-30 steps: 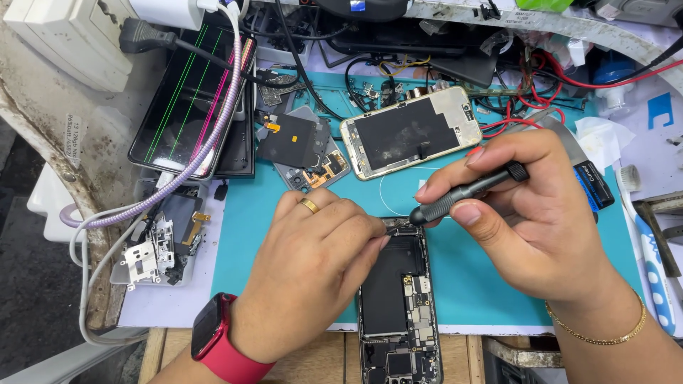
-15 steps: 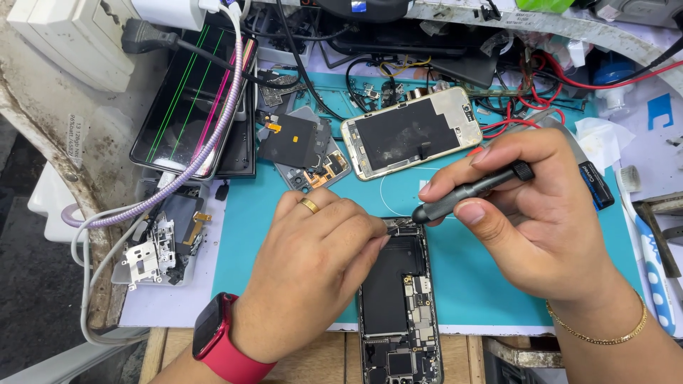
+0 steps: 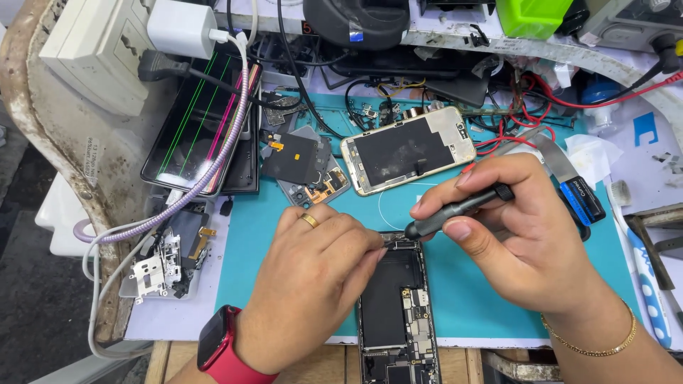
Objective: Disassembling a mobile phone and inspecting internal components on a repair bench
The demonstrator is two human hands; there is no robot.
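Resting on the teal mat (image 3: 270,235) at the tabletop's near edge, an opened phone chassis (image 3: 396,306) is shown with its boards exposed; the left hand (image 3: 313,284), fingers drawn together, is pressed on the chassis' top left corner, though what is pinched under the fingertips cannot be told; the right hand (image 3: 526,249) is clamped around a black precision screwdriver (image 3: 455,210), whose tip is set at the chassis' top edge, just beside the left fingertips. A second gold-framed phone (image 3: 409,149) and a cracked striped display (image 3: 203,128) are seen farther back, well apart from the work. A slip of the tip may be judged possible should the driver be tilted or the chassis be released; nearby parts could then be scratched. Compared with the earlier frame, almost nothing is altered; both hands are held as before, the driver's tip kept at the same edge.
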